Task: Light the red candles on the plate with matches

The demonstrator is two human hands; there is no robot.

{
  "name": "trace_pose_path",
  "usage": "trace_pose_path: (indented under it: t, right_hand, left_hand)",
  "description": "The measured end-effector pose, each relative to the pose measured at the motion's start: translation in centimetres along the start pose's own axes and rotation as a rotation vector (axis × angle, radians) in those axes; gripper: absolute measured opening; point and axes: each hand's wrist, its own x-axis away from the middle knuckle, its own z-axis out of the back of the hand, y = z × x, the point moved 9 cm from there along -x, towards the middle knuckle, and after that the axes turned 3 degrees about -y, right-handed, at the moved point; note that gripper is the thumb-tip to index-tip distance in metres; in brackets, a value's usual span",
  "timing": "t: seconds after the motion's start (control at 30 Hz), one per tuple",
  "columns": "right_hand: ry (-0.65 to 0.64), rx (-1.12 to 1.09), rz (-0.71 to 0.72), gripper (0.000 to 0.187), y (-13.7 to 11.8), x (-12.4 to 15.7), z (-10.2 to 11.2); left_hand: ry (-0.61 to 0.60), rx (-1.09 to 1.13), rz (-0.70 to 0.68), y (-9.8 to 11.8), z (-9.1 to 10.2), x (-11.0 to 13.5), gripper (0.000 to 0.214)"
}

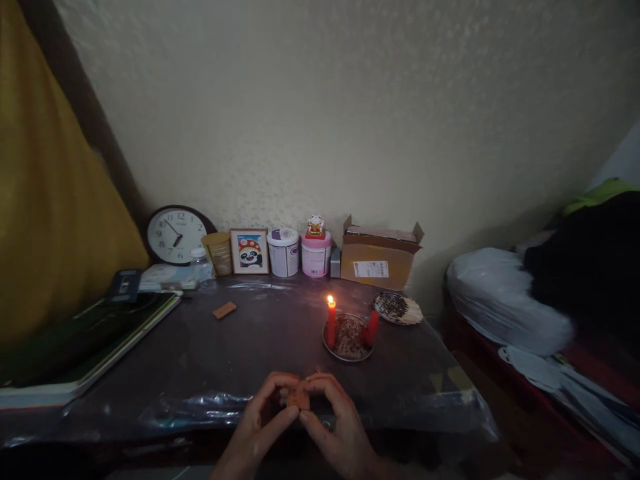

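Observation:
Both my hands meet at the near edge of a dark table. My left hand and my right hand are closed together on a small orange-brown box, pinched between fingertips and thumbs. Just beyond them stands a round metal dish holding a lit red candle and an unlit, leaning red candle. A second small orange-brown box lies alone farther left on the table.
Against the wall stand a clock, a framed picture, two tins, a figurine and a cardboard box. A plate of sticks sits behind the candles. Books lie left; a cluttered bed is right.

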Motion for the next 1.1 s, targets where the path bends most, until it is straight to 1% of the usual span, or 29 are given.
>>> trace_pose_path:
  t: [0.23,0.37,0.6,0.7,0.8,0.97,1.1]
  right_hand:
    - [-0.016,-0.006,0.001,0.017,0.1,0.2,0.0]
    - [-0.026,-0.016,-0.013,0.02,0.2,0.3,0.0]
    - [-0.024,0.005,-0.011,0.02,-0.1,0.1,0.3]
    - [-0.046,0.008,-0.001,0.02,-0.3,0.0,0.3]
    - [-0.047,0.029,0.004,0.018,-0.3,-0.1,0.4]
    - [-0.055,0.103,0.039,0.021,0.2,0.1,0.6]
    - [-0.047,0.15,0.078,0.024,0.8,0.1,0.9]
  left_hand:
    - [0.004,-0.037,0.0,0.0,-0.2,0.2,0.023]
    - [-0.018,-0.05,0.009,0.3,-0.4,0.3,0.022]
    - [-0.035,-0.052,-0.022,0.4,-0.6,0.3,0.023]
    - [-0.041,-0.045,-0.023,0.2,-0.7,0.3,0.024]
    - [-0.044,-0.062,-0.01,0.3,-0.8,0.3,0.023]
    - [-0.055,-0.077,-0.024,1.2,-0.9,0.3,0.026]
    - [-0.019,-0.066,-0.054,1.3,-0.8,0.2,0.029]
